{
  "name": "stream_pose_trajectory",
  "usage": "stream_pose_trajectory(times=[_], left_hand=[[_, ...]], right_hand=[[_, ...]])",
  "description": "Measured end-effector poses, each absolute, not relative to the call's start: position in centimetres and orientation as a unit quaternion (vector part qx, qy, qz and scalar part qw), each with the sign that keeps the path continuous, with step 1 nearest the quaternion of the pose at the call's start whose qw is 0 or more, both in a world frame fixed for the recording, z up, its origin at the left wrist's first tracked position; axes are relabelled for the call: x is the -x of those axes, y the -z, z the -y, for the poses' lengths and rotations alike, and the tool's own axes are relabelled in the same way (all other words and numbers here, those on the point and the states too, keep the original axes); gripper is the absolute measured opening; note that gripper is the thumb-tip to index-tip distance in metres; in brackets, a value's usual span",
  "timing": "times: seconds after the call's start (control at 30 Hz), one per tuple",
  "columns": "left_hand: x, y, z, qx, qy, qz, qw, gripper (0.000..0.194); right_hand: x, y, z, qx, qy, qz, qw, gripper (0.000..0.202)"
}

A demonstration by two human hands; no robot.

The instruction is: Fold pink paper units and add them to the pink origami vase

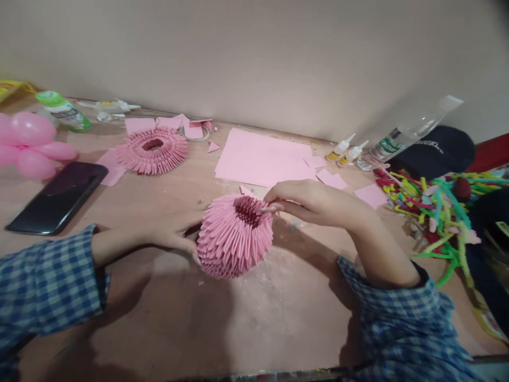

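Observation:
A round pink folded-paper piece (234, 241), built of many pointed units around a dark opening, is tilted above the middle of the table. My left hand (175, 233) holds its left side, with the thumb in front and the other fingers partly hidden behind it. At the upper right rim of the opening, my right hand (300, 202) has its thumb and fingertips pressed together on the paper edge. A small pink tip sticks up behind the opening.
Behind lie pink sheets (264, 156) and a flatter pink paper ring (153, 150). A phone (59, 196) and pink balloons (32, 140) are left. Two glue bottles (342, 149), a leaning plastic bottle (405, 135), a dark cap (437, 151) and coloured pipe cleaners (441, 207) are right.

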State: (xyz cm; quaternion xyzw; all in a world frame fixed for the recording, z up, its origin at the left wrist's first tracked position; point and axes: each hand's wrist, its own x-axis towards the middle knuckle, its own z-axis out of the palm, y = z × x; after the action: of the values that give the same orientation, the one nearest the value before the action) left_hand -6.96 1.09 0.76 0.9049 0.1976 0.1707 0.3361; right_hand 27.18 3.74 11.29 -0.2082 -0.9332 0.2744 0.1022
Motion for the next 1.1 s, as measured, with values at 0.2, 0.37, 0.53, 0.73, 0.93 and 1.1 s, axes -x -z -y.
stream_pose_trajectory(times=[0.2,0.37,0.53,0.73,0.93,1.1], left_hand=[[6.6,-0.9,-1.6,-0.885,-0.131,-0.136,0.425,0.089],[6.8,-0.8,-1.3,-0.891,-0.125,-0.162,0.406,0.09],[6.6,-1.2,-0.9,-0.89,-0.134,-0.159,0.407,0.092],[6.6,-0.6,-1.0,-0.887,-0.158,-0.162,0.402,0.089],[6.7,0.6,-1.0,-0.903,-0.19,-0.151,0.356,0.095],[6.6,0.3,-0.4,-0.91,-0.194,-0.156,0.331,0.089]], right_hand=[[-27.4,-9.1,-3.1,0.124,-0.247,0.946,0.168,0.033],[-27.1,-8.3,-1.8,0.167,-0.157,0.955,0.19,0.032],[-26.9,-8.0,-1.4,0.175,-0.14,0.953,0.202,0.026],[-27.3,-7.6,-1.8,0.202,-0.143,0.948,0.2,0.025],[-27.9,-6.0,-2.9,0.227,-0.254,0.913,0.226,0.016],[-27.7,-4.4,-4.5,0.207,-0.399,0.853,0.267,0.031]])
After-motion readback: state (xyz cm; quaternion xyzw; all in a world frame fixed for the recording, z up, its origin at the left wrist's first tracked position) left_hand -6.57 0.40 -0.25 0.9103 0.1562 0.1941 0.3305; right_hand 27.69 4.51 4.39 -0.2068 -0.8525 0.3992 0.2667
